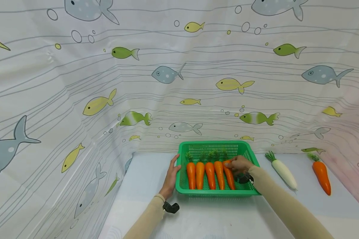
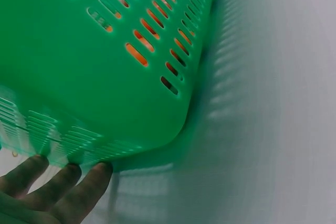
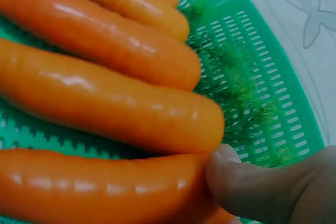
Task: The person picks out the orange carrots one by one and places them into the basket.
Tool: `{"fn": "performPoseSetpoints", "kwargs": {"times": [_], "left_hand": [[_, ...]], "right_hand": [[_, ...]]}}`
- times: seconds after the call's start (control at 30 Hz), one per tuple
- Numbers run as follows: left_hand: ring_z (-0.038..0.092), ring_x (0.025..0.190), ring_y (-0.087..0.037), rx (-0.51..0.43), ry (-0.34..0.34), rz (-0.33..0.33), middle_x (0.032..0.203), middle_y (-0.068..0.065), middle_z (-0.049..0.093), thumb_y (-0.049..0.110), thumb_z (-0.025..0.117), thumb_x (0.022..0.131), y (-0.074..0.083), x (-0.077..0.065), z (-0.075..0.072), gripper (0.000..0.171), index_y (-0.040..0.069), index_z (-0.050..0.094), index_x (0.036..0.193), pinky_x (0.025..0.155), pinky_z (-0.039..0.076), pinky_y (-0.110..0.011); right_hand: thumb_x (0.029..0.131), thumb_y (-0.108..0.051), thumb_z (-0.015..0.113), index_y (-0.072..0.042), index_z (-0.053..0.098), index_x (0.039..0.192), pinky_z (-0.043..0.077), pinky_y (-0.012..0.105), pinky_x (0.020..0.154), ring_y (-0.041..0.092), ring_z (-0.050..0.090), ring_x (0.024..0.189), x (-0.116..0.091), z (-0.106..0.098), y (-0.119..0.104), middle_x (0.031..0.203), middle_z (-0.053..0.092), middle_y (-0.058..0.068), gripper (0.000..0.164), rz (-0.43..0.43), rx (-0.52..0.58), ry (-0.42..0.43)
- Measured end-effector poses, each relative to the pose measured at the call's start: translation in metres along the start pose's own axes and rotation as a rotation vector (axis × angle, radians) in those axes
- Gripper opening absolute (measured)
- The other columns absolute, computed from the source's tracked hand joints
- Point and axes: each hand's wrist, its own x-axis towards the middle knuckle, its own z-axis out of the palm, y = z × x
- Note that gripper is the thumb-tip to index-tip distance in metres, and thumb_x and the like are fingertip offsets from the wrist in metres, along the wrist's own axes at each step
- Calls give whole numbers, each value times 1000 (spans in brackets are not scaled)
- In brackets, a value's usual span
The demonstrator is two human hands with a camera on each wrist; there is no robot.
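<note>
A green perforated basket (image 1: 215, 191) holds several orange carrots (image 1: 199, 176) laid side by side, their leafy tops toward the far wall. My right hand (image 1: 240, 165) is inside it, pinching the upper end of the rightmost carrot (image 1: 229, 179). In the right wrist view, the thumb (image 3: 252, 184) presses on that carrot (image 3: 115, 187) near its leafy end. My left hand (image 1: 169, 181) lies along the basket's left side, thumb at the rim. In the left wrist view, its extended fingers (image 2: 79, 195) touch the outer wall of the basket (image 2: 105, 108).
Right of the basket, a white radish (image 1: 285, 173) with green leaves lies on the white table (image 1: 137, 189). Farther right is another carrot (image 1: 321, 176). A fish-patterned sheet (image 1: 191, 109) hangs behind and at both sides.
</note>
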Motion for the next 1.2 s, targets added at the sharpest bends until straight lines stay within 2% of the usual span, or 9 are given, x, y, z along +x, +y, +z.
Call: {"fn": "performPoseSetpoints", "kwargs": {"times": [0.23, 0.53, 0.7, 0.9, 1.2], "left_hand": [[15, 164, -37, 15, -2, 17, 179, -7, 15, 31, 36, 113, 2, -1, 0, 55, 34, 28, 168, 128, 13, -70], [13, 165, -34, 1, -3, 9, 179, -3, 15, 30, 36, 113, 3, -2, 1, 55, 38, 27, 167, 129, 11, -68], [14, 165, -33, -6, -1, 0, 179, -3, 14, 31, 35, 113, 3, -1, 1, 55, 39, 28, 167, 129, 13, -68], [17, 164, -33, -6, 0, -8, 179, -2, 16, 30, 35, 113, 2, 0, 0, 55, 41, 28, 167, 129, 15, -66], [15, 165, -35, -6, -3, 4, 179, -4, 14, 29, 33, 113, 1, 0, 0, 55, 39, 28, 167, 128, 15, -69]], "right_hand": [[105, -19, 66, 21, 47, 144, 64, 50, 87, 51, 64, 124, -2, 5, -3, 143, 55, 40, 59, 26, -5, 15], [105, -21, 68, 22, 45, 145, 64, 48, 87, 45, 70, 114, -4, 5, -3, 137, 58, 38, 63, 31, -16, 16], [104, -23, 69, 20, 49, 144, 64, 47, 88, 48, 66, 122, -1, 4, -2, 142, 57, 37, 62, 41, -22, 7], [103, -26, 69, 16, 57, 139, 64, 46, 90, 48, 65, 125, -1, 2, -2, 140, 59, 35, 57, 47, -25, -17], [102, -24, 69, 12, 64, 132, 64, 49, 87, 47, 66, 123, 2, 3, 0, 139, 62, 32, 48, 64, -29, 19]]}}
